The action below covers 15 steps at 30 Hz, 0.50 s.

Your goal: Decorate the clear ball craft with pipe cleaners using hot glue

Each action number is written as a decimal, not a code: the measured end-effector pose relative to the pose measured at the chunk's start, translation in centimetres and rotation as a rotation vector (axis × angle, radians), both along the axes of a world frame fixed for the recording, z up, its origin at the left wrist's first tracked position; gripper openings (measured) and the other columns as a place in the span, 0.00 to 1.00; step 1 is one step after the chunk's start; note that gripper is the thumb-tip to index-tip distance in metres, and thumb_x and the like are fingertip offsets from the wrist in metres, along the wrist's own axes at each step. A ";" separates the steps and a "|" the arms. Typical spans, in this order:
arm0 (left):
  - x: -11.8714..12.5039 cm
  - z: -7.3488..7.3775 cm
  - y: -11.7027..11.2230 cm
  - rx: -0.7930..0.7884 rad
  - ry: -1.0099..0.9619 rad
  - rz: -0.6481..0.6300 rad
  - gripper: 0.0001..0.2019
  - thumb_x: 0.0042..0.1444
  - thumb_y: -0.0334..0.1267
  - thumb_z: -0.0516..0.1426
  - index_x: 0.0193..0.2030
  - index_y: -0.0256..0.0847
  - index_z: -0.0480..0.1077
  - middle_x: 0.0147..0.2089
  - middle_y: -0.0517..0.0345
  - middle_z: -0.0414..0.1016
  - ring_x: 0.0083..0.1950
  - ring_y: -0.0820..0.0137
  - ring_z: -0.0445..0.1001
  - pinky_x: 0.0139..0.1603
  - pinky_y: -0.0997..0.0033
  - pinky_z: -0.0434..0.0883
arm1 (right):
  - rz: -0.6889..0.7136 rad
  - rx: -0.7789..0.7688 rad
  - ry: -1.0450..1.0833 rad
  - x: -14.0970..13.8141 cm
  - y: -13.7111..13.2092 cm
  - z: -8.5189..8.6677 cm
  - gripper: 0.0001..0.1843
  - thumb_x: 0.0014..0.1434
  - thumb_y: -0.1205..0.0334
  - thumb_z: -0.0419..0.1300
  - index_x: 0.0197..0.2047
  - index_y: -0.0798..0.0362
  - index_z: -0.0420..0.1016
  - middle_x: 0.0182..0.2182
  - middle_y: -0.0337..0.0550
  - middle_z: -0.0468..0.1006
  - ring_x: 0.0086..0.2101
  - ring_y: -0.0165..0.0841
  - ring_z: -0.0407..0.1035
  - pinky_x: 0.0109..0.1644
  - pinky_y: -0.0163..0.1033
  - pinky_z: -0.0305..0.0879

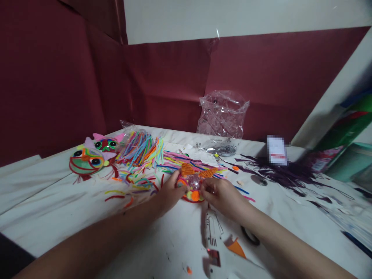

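Note:
A round craft face (194,195) lies on the white tabletop, with orange pipe-cleaner ears, coloured pompoms and a shiny clear middle. My left hand (172,190) grips its left edge, thumb over the front. At its right edge, my right hand (221,193) is closed in a pinch; whatever is between the fingertips is too small or hidden to make out. Just below that hand is a white hot glue gun (213,228), its nozzle pointing toward the craft face. An orange piece (236,248) lies beside the glue gun, near a black loop (250,236) partly hidden by my right forearm.
Two animal-face crafts (87,161) sit at the left. Behind my hands lie many coloured pipe cleaners (142,149) and a clear plastic bag (222,114). Dark purple strips (290,176) spread over the right side. Maroon paper (168,81) covers the wall.

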<state>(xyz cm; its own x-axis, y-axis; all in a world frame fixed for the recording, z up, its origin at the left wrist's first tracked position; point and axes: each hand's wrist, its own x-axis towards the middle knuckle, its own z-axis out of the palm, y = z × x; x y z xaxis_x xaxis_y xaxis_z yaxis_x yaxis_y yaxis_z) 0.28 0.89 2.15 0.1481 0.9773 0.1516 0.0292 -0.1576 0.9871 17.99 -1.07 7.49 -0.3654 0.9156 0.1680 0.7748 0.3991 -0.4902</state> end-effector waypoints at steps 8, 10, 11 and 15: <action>-0.4 -0.5 0.7 -0.022 -0.122 -0.097 0.32 0.42 0.32 0.62 0.58 0.40 0.64 0.47 0.53 0.78 0.51 0.59 0.73 0.52 0.63 0.69 | 0.010 0.008 0.023 0.2 0.4 -0.3 0.06 0.53 0.68 0.53 0.26 0.51 0.66 0.21 0.37 0.70 0.24 0.30 0.63 0.29 0.33 0.54; -0.4 -0.8 0.9 -0.007 -0.130 -0.094 0.32 0.42 0.33 0.63 0.57 0.40 0.65 0.46 0.53 0.78 0.51 0.59 0.74 0.52 0.63 0.70 | 0.030 -0.002 0.040 0.4 0.5 -0.4 0.06 0.53 0.68 0.53 0.26 0.51 0.65 0.21 0.36 0.70 0.24 0.30 0.63 0.29 0.34 0.54; -0.4 -1.0 1.0 0.000 -0.131 -0.089 0.31 0.42 0.33 0.63 0.57 0.40 0.65 0.45 0.53 0.78 0.50 0.59 0.74 0.52 0.63 0.70 | 0.041 -0.012 0.051 0.5 0.6 -0.4 0.06 0.52 0.69 0.53 0.26 0.51 0.65 0.21 0.36 0.70 0.24 0.30 0.63 0.29 0.34 0.54; -0.4 -1.4 1.2 0.014 -0.121 -0.032 0.31 0.42 0.33 0.63 0.57 0.40 0.66 0.45 0.53 0.79 0.53 0.58 0.72 0.54 0.64 0.69 | 0.036 -0.040 0.082 0.8 0.9 -0.4 0.05 0.52 0.69 0.54 0.26 0.51 0.67 0.21 0.36 0.71 0.24 0.30 0.63 0.29 0.33 0.54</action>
<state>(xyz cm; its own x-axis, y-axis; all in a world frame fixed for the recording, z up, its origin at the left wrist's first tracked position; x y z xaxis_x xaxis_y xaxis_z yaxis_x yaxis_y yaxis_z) -0.16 2.10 0.75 0.1586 0.9700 0.1840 -0.0949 -0.1705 0.9808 18.79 -0.12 7.08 -0.3847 0.9087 0.1620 0.7168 0.4047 -0.5678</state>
